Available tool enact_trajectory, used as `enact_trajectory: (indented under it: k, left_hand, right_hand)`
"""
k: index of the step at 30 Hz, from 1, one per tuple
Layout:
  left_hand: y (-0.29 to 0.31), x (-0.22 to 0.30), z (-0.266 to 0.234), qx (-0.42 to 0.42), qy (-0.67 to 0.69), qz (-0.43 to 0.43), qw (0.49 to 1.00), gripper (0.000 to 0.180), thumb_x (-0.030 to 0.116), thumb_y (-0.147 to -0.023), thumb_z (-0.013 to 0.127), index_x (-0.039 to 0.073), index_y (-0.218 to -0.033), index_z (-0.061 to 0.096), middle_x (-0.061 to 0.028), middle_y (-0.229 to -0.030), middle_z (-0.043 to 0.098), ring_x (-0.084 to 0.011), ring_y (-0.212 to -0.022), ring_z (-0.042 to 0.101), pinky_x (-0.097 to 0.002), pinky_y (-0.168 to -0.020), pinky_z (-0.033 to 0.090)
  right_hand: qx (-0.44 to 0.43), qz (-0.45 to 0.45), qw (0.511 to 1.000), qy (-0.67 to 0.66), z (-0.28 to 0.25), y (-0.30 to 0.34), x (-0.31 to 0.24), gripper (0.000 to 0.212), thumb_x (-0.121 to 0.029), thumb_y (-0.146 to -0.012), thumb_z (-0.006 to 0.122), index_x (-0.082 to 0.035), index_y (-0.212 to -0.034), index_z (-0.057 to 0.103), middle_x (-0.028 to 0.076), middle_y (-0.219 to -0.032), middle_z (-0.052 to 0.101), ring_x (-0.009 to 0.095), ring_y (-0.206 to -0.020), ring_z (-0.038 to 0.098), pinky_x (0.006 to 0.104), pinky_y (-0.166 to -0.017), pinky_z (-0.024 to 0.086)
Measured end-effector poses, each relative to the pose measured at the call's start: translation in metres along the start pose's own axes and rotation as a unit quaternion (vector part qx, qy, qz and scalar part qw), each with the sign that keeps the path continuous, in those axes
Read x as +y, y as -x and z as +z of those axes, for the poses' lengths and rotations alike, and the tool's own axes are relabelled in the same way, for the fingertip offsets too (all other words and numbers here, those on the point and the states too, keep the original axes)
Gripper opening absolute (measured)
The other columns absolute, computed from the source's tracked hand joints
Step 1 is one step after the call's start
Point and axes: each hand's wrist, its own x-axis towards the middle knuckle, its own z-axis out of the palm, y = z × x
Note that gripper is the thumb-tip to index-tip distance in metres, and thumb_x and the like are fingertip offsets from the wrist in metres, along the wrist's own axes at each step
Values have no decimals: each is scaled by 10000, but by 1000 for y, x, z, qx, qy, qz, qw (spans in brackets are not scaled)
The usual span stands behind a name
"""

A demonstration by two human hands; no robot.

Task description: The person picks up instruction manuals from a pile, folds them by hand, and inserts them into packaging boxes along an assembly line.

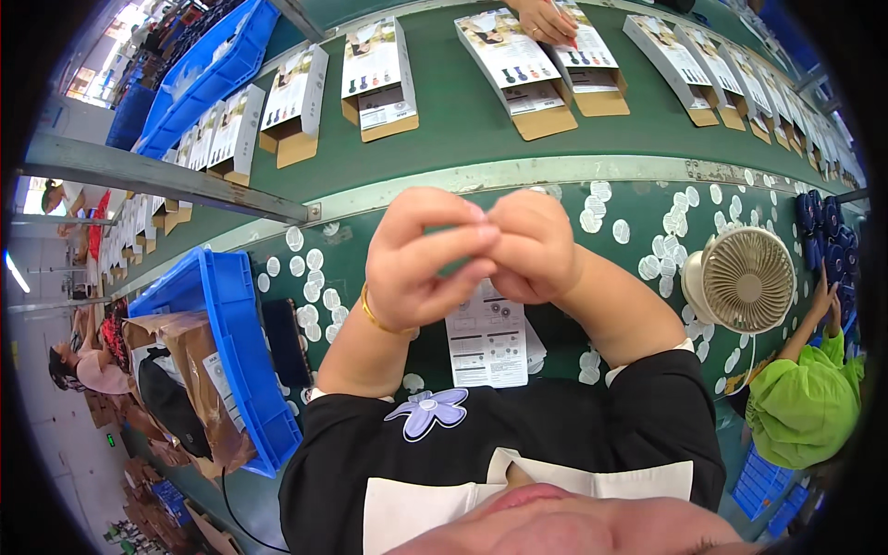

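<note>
Head view: left hand (430, 254) and right hand (536, 245) meet at the fingertips above the tabletop (636, 199). Fingers are curled; whether they close fully, or on any item, cannot be told. Below them, the printed leaflet (476, 347) lies toward the tabletop's near edge, between its left and right ends. Expected handling: thin paper, light, flexible, easily creased. Recommended hold: a side edge or corner, clear of the white discs (621, 231).
</note>
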Motion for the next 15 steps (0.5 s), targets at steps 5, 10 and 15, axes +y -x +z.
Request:
enact_trajectory:
  k: [5,10,15]
  left_hand:
    - [1,13,-5,-4,3,86,996,261,83,-632,762,87,-859,634,-50,-895,583,-198,-776,575,-298,-620,442]
    - [3,19,-3,-21,16,100,995,216,96,-664,734,74,-845,618,-46,-882,565,-202,-767,558,-312,-604,434]
    - [3,21,-7,-35,29,93,995,220,85,-662,732,61,-843,609,-54,-884,555,-213,-758,548,-323,-611,431]
  right_hand:
    - [-16,-85,996,37,-5,-2,-9,181,-118,-643,644,-73,-815,607,30,-713,529,133,-472,449,258,-410,316]
    - [-25,-114,992,39,-9,-7,-15,148,-163,-646,634,-85,-755,573,10,-678,519,121,-481,456,235,-413,318]
    - [-16,-124,991,52,-4,-12,-19,141,-168,-628,628,-89,-726,563,1,-658,507,118,-482,457,236,-415,340]
